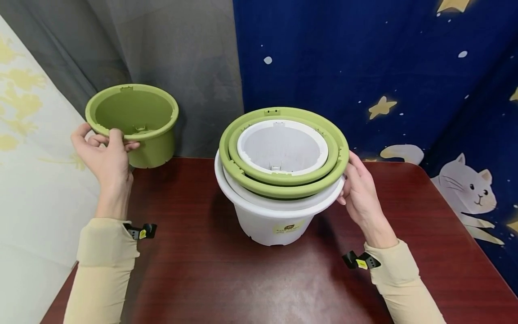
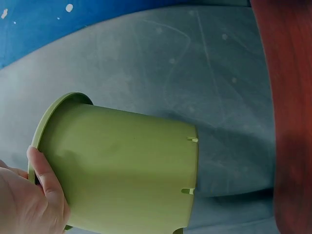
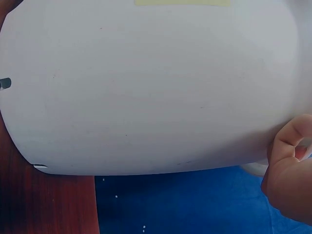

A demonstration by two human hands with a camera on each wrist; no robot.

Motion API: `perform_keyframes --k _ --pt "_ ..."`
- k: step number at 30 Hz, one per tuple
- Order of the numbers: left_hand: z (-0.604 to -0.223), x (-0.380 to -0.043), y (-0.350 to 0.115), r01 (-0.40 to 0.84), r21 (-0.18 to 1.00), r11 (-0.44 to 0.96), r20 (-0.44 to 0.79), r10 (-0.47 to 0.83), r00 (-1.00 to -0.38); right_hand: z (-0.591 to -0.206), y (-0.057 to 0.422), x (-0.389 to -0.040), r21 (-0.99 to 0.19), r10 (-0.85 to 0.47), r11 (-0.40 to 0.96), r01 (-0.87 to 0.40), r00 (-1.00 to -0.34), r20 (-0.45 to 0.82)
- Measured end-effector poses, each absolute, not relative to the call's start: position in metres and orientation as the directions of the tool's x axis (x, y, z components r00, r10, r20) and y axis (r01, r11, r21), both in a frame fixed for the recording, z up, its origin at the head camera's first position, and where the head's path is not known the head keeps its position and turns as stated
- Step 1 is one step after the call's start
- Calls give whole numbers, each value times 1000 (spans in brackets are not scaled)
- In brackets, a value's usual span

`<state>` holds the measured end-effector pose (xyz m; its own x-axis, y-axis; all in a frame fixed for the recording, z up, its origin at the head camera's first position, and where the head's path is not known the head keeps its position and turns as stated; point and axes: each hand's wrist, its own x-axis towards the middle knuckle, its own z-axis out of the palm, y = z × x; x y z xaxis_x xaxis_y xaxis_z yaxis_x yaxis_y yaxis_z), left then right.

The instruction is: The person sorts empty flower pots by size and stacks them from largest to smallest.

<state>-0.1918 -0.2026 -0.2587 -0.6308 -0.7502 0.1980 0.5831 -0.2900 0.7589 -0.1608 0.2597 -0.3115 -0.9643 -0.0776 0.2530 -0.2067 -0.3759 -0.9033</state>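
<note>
My left hand [image 1: 103, 153] pinches the near-left rim of a green plastic flowerpot [image 1: 151, 150] and holds it up at the table's far left. In the left wrist view, that flowerpot [image 2: 122, 161] is seen from the side, with small notches along its base. A nested stack of pots stands at the middle: a large white flowerpot [image 1: 259, 220] outermost, green pots [image 1: 283, 191] inside it, and a smaller white pot [image 1: 283, 144] innermost. My right hand [image 1: 360, 191] grips the stack's right rim. The right wrist view is filled by the white pot's wall [image 3: 146, 97].
The dark red wooden table [image 1: 182, 270] lies beneath. A grey curtain [image 1: 194, 54] and a blue curtain [image 1: 323, 58] with stars and a cat hang behind. A pale patterned sheet [image 1: 32, 180] is at the left. A yellowish label [image 1: 289, 227] is on the white pot's front.
</note>
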Motion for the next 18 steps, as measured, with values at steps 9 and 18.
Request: perform_keyframes --k 9,18 --pt "-245 -183 -191 611 731 -303 220 -743 -632 -311 259 -160 -906 -68 -371 -203 -967 244" --pt "-225 -171 -180 629 696 -347 209 -740 -639 -310 259 -160 -908 -70 -368 -199 -968 241"
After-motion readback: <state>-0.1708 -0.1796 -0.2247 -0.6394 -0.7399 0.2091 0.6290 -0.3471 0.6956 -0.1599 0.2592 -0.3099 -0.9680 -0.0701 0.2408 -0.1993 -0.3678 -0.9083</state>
